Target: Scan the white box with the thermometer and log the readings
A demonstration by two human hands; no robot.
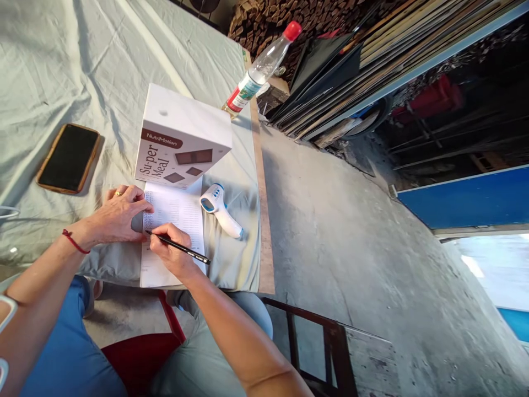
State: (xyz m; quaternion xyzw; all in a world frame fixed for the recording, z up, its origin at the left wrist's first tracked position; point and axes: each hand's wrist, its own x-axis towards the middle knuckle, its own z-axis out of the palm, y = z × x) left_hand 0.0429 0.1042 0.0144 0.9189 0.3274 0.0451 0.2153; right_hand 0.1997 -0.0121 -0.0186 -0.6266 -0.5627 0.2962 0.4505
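Observation:
A printed paper sheet [178, 216] lies at the near edge of a cloth-covered table [82, 66]. My left hand [118, 214] rests flat on the sheet's left side, with a ring on one finger and a red string at the wrist. Gripped in my right hand [172, 251] is a black pen [182, 249], its tip touching the sheet near the left margin. Just beyond the sheet stands a white "Su-per Meal" box [182, 135]. A white and blue infrared thermometer [219, 209] lies to the right of the sheet.
A dark phone in a brown case [68, 158] lies at the left. A clear bottle with a red cap [260, 69] stands at the table's far corner. Stacked boards [372, 60] lean at the back right. A dark wooden frame [326, 342] sits on the concrete floor.

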